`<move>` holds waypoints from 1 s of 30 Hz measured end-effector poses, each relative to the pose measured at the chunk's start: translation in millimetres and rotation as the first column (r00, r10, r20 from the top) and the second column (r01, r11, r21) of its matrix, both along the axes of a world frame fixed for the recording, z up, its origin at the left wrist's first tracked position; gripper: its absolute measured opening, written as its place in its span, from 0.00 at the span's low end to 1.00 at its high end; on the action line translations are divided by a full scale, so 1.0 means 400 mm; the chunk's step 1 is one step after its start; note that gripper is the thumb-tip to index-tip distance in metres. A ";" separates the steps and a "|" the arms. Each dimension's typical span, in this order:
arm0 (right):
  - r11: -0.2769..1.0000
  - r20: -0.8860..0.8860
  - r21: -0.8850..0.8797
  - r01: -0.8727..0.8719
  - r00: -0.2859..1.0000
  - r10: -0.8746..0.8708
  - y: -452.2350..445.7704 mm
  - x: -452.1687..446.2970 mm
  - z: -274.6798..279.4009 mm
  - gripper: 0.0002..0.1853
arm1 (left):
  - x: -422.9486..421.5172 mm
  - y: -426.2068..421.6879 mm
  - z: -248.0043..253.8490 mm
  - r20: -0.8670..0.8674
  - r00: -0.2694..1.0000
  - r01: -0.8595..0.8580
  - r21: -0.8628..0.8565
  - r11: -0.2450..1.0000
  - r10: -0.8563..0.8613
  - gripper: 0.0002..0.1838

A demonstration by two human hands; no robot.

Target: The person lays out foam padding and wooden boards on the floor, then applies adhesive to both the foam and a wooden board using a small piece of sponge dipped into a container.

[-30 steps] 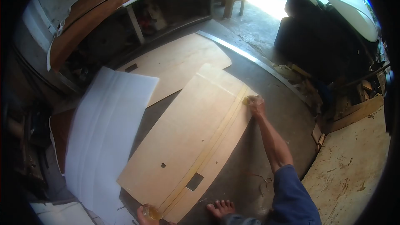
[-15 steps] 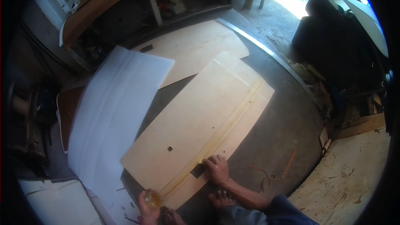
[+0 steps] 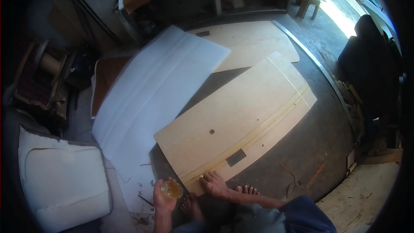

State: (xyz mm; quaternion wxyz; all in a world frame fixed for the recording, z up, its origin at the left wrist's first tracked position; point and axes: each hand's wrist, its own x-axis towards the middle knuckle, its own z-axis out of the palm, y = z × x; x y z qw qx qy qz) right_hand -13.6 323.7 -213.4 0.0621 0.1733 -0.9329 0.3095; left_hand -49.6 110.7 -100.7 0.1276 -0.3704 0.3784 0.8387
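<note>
A thin wooden board lies flat, with a small round hole and a rectangular cutout. A yellowish wet-looking band runs lengthwise near its right edge. My right hand presses on the board at the band's near end, its fingers closed on a small pale yellow piece, mostly hidden. At the near left corner, my left hand is wrapped round a clear cup holding amber liquid. The cup is tilted a little toward me.
A white foam sheet overlaps another wooden board behind. At lower left sits a white padded panel. My bare feet are beside the board. A wooden stool stands far off, and a worn board lies at right.
My right hand has slid along the yellowish band, past the rectangular cutout to the board's near end. My left hand still holds the cup. The whole view has swung left.
</note>
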 end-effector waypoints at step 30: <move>-0.078 0.479 -0.821 0.565 0.608 -0.633 0.425 0.052 0.306 0.10 | -0.161 0.133 -0.046 -0.076 0.879 0.443 0.495 0.748 -0.470 0.28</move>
